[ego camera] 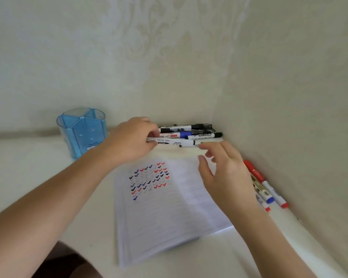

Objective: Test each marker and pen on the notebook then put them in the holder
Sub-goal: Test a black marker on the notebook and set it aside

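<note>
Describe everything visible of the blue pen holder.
The blue pen holder stands upright on the pale table, left of the notebook. It looks like translucent plastic: round, with inner walls meeting at the centre to split it into compartments. Pale spots and a white shape mark its front. No pens show inside. The left forearm crosses its lower right edge.

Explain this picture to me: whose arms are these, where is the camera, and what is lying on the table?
No machine here: a person wears a camera on the head, looking down at their own arms. The left hand pinches one end of a white marker at the pile of markers by the back wall; the right hand is open, near its other end. An open notebook shows black, blue and red tick marks. A blue holder stands left; more markers lie along the right wall.
</note>
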